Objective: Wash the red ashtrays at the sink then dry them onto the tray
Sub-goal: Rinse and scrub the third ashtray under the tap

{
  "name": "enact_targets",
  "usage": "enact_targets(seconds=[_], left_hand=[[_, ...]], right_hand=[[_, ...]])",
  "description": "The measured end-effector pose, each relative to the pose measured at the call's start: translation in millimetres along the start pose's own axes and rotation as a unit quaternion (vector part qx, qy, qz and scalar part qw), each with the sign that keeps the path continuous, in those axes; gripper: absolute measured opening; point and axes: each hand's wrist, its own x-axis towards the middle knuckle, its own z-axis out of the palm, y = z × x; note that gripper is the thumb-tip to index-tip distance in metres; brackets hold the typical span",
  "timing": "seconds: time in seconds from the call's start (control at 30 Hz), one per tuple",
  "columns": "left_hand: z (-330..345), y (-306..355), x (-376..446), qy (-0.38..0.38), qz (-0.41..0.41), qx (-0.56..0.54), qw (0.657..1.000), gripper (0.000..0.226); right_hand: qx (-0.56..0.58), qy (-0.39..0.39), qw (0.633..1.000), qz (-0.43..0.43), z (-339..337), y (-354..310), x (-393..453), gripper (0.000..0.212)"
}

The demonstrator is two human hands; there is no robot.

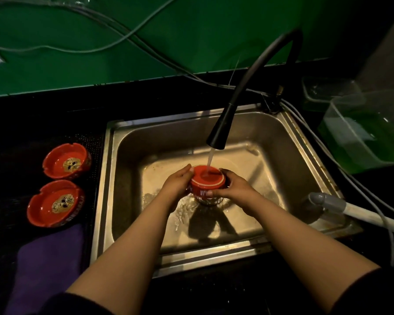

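Note:
A red ashtray is held upside down over the middle of the steel sink, its flat base up. Water runs from the black faucet onto that base. My left hand grips its left side and my right hand grips its right side, thumb on the front wall. Two more red ashtrays sit upright on the dark perforated tray left of the sink: the far ashtray and the near ashtray, each with a pale skull print inside.
A purple cloth lies on the black counter in front of the tray. Clear plastic containers stand at the right. A grey and white hose rests on the sink's right rim. Cables hang along the green wall.

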Motion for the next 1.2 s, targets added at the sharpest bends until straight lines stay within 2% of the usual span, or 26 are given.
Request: enact_targets(seconds=[0.2, 0.3, 0.4, 0.5, 0.57, 0.7, 0.83, 0.97, 1.1, 1.2], left_hand=[[2.0, 21.0, 6.9, 0.004, 0.004, 0.024, 1.0, 0.027], [0.1, 24.2, 9.1, 0.007, 0.017, 0.046, 0.999, 0.037], [-2.5, 19.2, 7.1, 0.02, 0.018, 0.074, 0.997, 0.047], [-6.6, 7.6, -0.7, 0.026, 0.017, 0.082, 0.996, 0.037], [-11.4, 0.9, -5.7, 0.04, 0.018, 0.084, 0.996, 0.027], [-22.0, -5.6, -23.0, 0.052, 0.003, 0.062, 0.997, 0.029], [-42.0, -7.8, -37.4, 0.07, -0.002, 0.087, 0.994, 0.026], [-65.2, -8.8, -52.9, 0.054, -0.009, 0.112, 0.992, 0.027], [-88.8, -9.0, -68.1, 0.034, -0.008, 0.125, 0.992, 0.032], [-101.4, -7.0, -75.3, 0.033, 0.008, 0.113, 0.993, 0.034]], right_hand=[[0.067, -0.006, 0.996, 0.065, -4.5, -8.7, 11.5, 0.091], [0.14, -0.016, 0.986, 0.09, -5.1, -14.6, 13.3, 0.064], [0.187, -0.013, 0.976, 0.107, 0.2, -17.0, 11.6, 0.059], [0.225, -0.012, 0.965, 0.137, 11.3, -15.4, 6.0, 0.046], [0.226, -0.02, 0.963, 0.145, 17.7, -14.7, 1.0, 0.038], [0.198, -0.01, 0.968, 0.152, 34.4, -13.7, -8.7, 0.037], [0.211, -0.008, 0.963, 0.166, 58.5, -14.9, -18.6, 0.042], [0.195, -0.004, 0.964, 0.182, 79.8, -15.6, -27.0, 0.043], [0.191, 0.003, 0.967, 0.168, 96.8, -19.8, -34.3, 0.042], [0.199, 0.018, 0.972, 0.126, 109.9, -30.6, -43.2, 0.032]])
